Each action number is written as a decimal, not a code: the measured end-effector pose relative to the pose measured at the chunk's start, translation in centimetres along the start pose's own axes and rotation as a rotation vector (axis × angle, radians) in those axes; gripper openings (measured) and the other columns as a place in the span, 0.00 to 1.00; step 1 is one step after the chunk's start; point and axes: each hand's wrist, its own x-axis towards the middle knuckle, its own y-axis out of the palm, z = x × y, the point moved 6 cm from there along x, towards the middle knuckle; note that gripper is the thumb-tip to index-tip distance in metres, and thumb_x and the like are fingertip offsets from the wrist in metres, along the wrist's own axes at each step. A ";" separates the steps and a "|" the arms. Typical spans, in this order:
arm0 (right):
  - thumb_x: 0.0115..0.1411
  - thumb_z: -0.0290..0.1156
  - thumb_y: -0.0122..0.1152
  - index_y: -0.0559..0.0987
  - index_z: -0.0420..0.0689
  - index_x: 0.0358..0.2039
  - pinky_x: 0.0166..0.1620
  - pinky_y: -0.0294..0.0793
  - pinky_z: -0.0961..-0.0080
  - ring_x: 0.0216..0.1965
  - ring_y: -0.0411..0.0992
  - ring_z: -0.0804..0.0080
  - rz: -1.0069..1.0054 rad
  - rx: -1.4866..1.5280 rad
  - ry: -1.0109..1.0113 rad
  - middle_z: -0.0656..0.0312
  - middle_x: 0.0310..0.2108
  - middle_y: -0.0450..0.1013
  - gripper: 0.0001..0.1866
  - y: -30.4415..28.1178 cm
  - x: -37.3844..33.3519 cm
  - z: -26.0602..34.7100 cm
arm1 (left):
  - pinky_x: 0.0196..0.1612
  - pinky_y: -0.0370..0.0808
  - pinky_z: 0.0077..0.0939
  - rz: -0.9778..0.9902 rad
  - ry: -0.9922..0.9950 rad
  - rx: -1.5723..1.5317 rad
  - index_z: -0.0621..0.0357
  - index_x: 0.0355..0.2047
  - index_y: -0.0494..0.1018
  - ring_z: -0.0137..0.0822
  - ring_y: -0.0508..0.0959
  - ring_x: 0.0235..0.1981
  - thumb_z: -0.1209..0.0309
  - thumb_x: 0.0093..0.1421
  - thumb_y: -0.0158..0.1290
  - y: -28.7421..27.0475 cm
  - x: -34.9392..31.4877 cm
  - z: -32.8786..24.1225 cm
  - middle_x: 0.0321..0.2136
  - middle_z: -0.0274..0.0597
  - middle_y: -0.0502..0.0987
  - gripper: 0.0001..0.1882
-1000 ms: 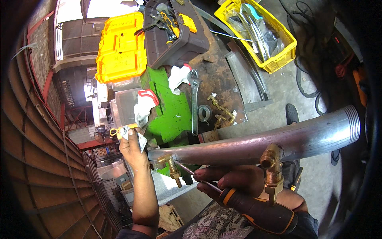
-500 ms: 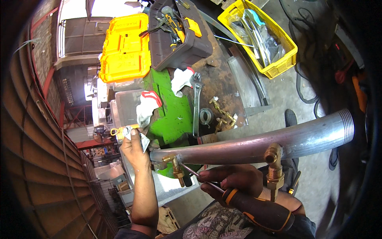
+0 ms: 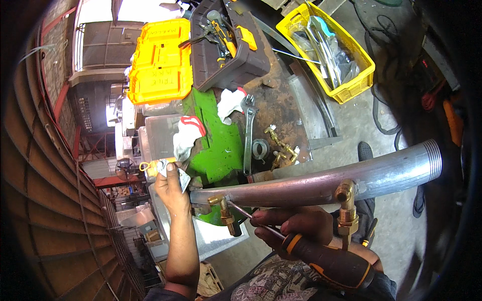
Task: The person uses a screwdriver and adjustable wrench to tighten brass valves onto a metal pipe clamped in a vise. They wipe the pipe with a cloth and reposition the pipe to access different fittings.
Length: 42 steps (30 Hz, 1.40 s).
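Note:
A long metal pipe (image 3: 281, 193), threaded at its right end, lies across the view. Two brass elbow fittings stand out from it, a left fitting (image 3: 224, 213) and a right fitting (image 3: 345, 210). My right hand (image 3: 296, 226) is closed round a screwdriver (image 3: 329, 261) with a black and orange handle. Its shaft reaches to the pipe beside the left fitting; whether the tip touches cannot be made out. Just past the pipe's left end, my left hand (image 3: 171, 193) pinches a crumpled white packet or tube (image 3: 182, 176). A yellow piece with a ring (image 3: 149, 167) shows beside it.
Beyond the pipe, a green and rusty worktop (image 3: 216, 150) carries an adjustable wrench (image 3: 248, 135), a tape roll (image 3: 259, 149), several brass fittings (image 3: 281, 143) and white gloves (image 3: 188, 138). Behind are an open toolbox (image 3: 231, 60) and a yellow crate (image 3: 346, 90) of plastic-wrapped items.
Both hands keep their grips and nearly the same places. The view has shifted slightly, and the screwdriver's handle sits a little further right and lower.

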 end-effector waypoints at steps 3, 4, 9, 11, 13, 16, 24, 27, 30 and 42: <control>0.52 0.14 0.72 0.65 0.46 0.46 0.45 0.85 0.61 0.43 0.83 0.55 -0.019 -0.002 0.009 0.44 0.41 0.81 0.28 0.1 -0.1 0.1 | 0.41 0.80 0.25 -0.006 0.000 -0.012 0.63 0.36 0.79 0.26 0.78 0.30 0.59 0.71 0.53 0.0 -0.1 0.1 0.32 0.37 0.80 0.17; 0.52 0.13 0.72 0.65 0.46 0.46 0.45 0.85 0.61 0.43 0.83 0.55 -0.026 -0.004 0.013 0.44 0.41 0.81 0.28 0.1 -0.1 0.1 | 0.41 0.80 0.25 -0.009 0.004 -0.013 0.63 0.36 0.79 0.26 0.78 0.30 0.59 0.71 0.53 0.0 -0.1 0.1 0.32 0.37 0.80 0.17; 0.53 0.13 0.71 0.64 0.45 0.47 0.44 0.85 0.64 0.44 0.82 0.55 -0.101 -0.077 0.059 0.42 0.41 0.80 0.28 0.4 -0.3 0.5 | 0.29 0.64 0.18 -0.049 0.021 -0.038 0.60 0.32 0.79 0.20 0.69 0.24 0.60 0.71 0.54 0.8 -0.3 -0.8 0.23 0.29 0.75 0.16; 0.54 0.14 0.71 0.63 0.47 0.44 0.44 0.85 0.65 0.45 0.82 0.56 -0.126 -0.152 0.067 0.42 0.41 0.80 0.27 0.4 -0.4 0.5 | 0.29 0.64 0.18 -0.045 0.021 -0.038 0.60 0.32 0.79 0.20 0.68 0.24 0.61 0.71 0.53 0.7 -0.4 -0.9 0.23 0.28 0.74 0.16; 0.54 0.14 0.71 0.62 0.48 0.43 0.45 0.85 0.65 0.44 0.82 0.57 -0.145 -0.216 0.097 0.44 0.40 0.81 0.26 0.5 -0.6 0.4 | 0.29 0.64 0.18 -0.033 0.006 -0.052 0.60 0.32 0.78 0.20 0.68 0.24 0.61 0.71 0.53 0.7 -0.3 -0.8 0.23 0.28 0.74 0.16; 0.56 0.17 0.71 0.61 0.49 0.42 0.46 0.83 0.64 0.44 0.82 0.60 -0.117 -0.309 0.183 0.47 0.40 0.81 0.26 0.6 -0.2 0.9 | 0.29 0.65 0.19 -0.026 -0.001 -0.038 0.60 0.33 0.78 0.20 0.69 0.24 0.61 0.71 0.52 0.4 -0.4 -0.5 0.23 0.28 0.74 0.16; 0.59 0.23 0.71 0.60 0.49 0.41 0.48 0.81 0.60 0.41 0.81 0.63 -0.143 -0.269 0.141 0.50 0.38 0.81 0.24 0.4 0.2 1.0 | 0.28 0.68 0.19 -0.058 -0.012 -0.081 0.61 0.35 0.79 0.21 0.71 0.24 0.56 0.71 0.53 -0.2 -0.4 0.9 0.24 0.32 0.76 0.19; 0.58 0.21 0.71 0.61 0.47 0.39 0.48 0.81 0.61 0.41 0.81 0.63 -0.197 -0.221 0.188 0.49 0.37 0.81 0.23 0.3 0.1 0.9 | 0.28 0.68 0.20 -0.060 -0.037 -0.130 0.61 0.35 0.78 0.21 0.71 0.24 0.55 0.69 0.55 -0.2 -0.5 1.1 0.24 0.31 0.76 0.19; 0.57 0.20 0.71 0.62 0.47 0.37 0.50 0.79 0.64 0.45 0.81 0.64 -0.304 -0.145 0.168 0.50 0.38 0.82 0.22 0.2 0.0 1.3 | 0.28 0.69 0.20 -0.089 -0.040 -0.192 0.60 0.35 0.78 0.22 0.72 0.25 0.55 0.67 0.58 -0.3 -0.5 1.5 0.25 0.31 0.76 0.18; 0.59 0.20 0.68 0.65 0.48 0.38 0.54 0.79 0.48 0.45 0.80 0.55 -0.059 -0.054 0.123 0.51 0.39 0.78 0.19 -1.4 -0.1 2.1 | 0.29 0.68 0.19 -0.098 -0.008 -0.137 0.61 0.36 0.79 0.19 0.70 0.24 0.55 0.69 0.55 -0.4 -0.8 1.4 0.24 0.29 0.74 0.19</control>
